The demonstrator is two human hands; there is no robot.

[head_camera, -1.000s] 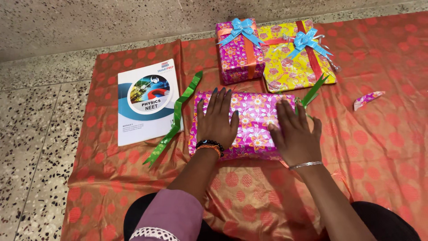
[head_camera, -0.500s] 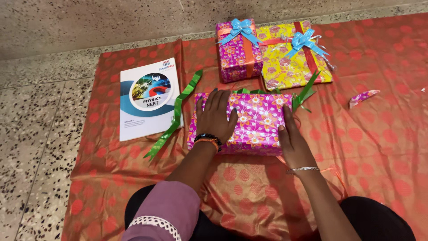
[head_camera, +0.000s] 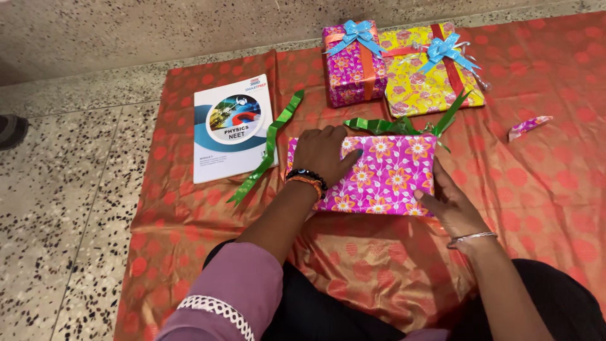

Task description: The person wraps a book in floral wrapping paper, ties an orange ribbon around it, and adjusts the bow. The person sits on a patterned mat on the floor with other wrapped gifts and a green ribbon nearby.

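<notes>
From the head camera, a flat rectangular parcel (head_camera: 379, 173) wrapped in pink paper with orange and white flowers lies on a red-orange spotted cloth (head_camera: 543, 189) spread over the speckled floor (head_camera: 57, 208).

The left hand (head_camera: 325, 155) lies palm down on the parcel's left part, fingers spread flat and loose, gripping nothing, fingertips toward its far edge. The right hand (head_camera: 451, 205) cups the near right corner, thumb on the top face and the other fingers along the right side: a light hold, not a clench.

A green ribbon (head_camera: 404, 124) runs along the far edge just beyond the left fingertips, its ends sticking up past the far right corner; another length (head_camera: 268, 151) trails left of the left hand.

Left of that strip lies a white booklet (head_camera: 231, 129). Beyond the ribbon stand a pink wrapped box (head_camera: 353, 66) and a yellow wrapped box (head_camera: 435, 72), both with blue bows, touching each other. A paper scrap (head_camera: 529, 126) lies well right of the right fingers.

Bare cloth is open right of the parcel and between it and the person's lap.
</notes>
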